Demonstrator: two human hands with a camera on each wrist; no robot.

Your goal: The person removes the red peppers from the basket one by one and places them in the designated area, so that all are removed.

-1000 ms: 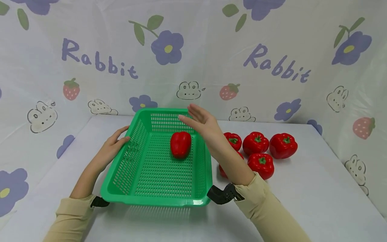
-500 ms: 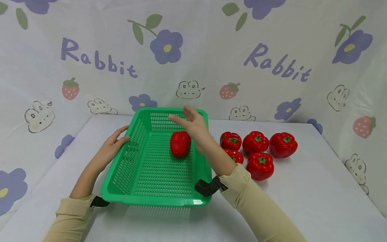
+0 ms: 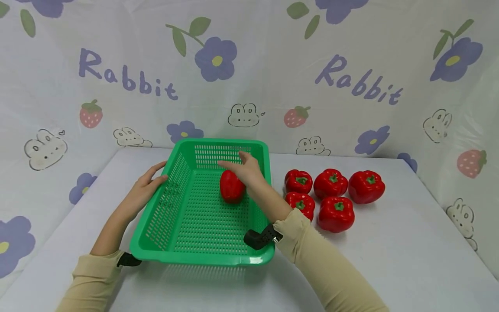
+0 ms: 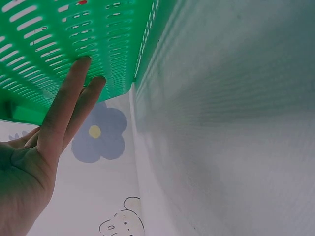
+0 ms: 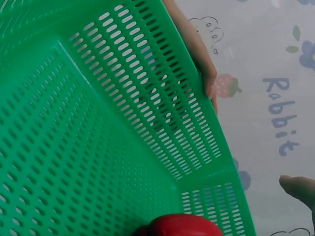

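Note:
A green plastic basket (image 3: 210, 258) with slotted walls sits in front of me. My left hand (image 3: 141, 193) holds its left side: the thumb lies at the rim, and in the left wrist view two straight fingers (image 4: 69, 103) rest against the outer wall. Inside the basket lies one red bell pepper (image 3: 231, 187). Over its right side is my right hand (image 3: 249, 174), thumb and fingers spread apart with nothing held. Whether it touches the pepper cannot be told. In the right wrist view, the pepper (image 5: 187, 226) shows at the bottom edge, apart from a fingertip (image 5: 295, 187).
To the basket's right, several more red bell peppers (image 3: 330, 183) with green stems stand grouped on the white table (image 3: 405, 242). A printed cloth (image 3: 273, 56) hangs behind. Each wrist wears a black camera mount (image 3: 260, 237).
My right hand has moved left and down from the basket's right rim to over the pepper inside. My left hand and the basket have stayed put.

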